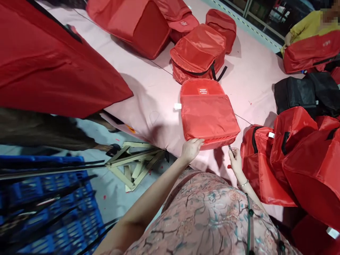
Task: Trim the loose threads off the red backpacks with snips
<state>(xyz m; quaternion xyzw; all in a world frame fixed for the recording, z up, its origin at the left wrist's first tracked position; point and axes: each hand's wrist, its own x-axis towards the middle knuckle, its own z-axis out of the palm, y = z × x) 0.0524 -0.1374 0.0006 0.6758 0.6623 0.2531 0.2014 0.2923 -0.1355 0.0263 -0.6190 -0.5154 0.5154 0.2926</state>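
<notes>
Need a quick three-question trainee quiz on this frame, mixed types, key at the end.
1. Multiple choice: the person's left hand is on which thing?
A) a black bag
B) the near edge of the red bag in front of the person
C) a blue crate
2. True or false: the white tag sticks out from that bag's side toward the picture's left edge.
3. Fill in: the bracelet is on the person's ____ wrist.

Key: 1 B; 2 true; 3 right.
</notes>
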